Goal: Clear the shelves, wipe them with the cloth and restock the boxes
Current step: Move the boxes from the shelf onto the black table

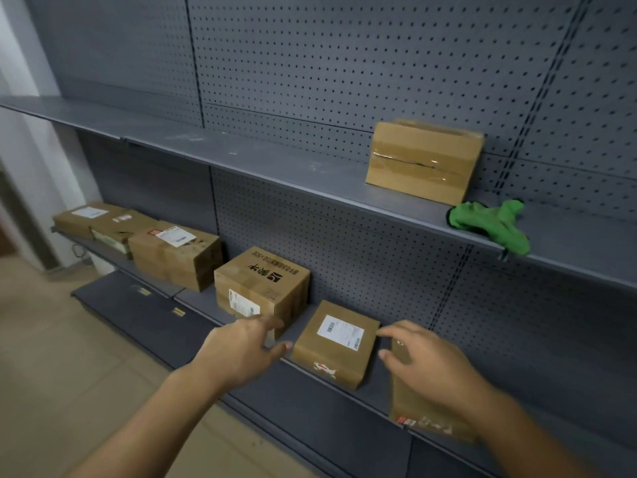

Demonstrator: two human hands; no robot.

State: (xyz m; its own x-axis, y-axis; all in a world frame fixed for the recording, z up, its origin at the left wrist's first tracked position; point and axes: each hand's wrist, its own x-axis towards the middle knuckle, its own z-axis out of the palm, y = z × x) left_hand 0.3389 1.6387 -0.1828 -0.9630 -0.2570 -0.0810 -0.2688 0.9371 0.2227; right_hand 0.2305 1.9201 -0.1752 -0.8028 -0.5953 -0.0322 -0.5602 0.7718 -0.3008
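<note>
Our left hand [241, 353] and right hand [425, 365], fingers released and grasping nothing, flanked the labelled box [336, 343] at 9 and 3 o'clock. It sat label-up on the grey lower shelf [379, 388], far corner toward 12 o'clock, long axis indeterminate. The green cloth [489, 224] lay at 2 o'clock on the upper shelf [275, 160], with beige floor [69, 339] at 8 o'clock.

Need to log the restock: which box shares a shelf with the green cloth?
The tape-sealed box standing alone on the upper shelf, just left of the green cloth; every other box sits on the shelf below.
</note>
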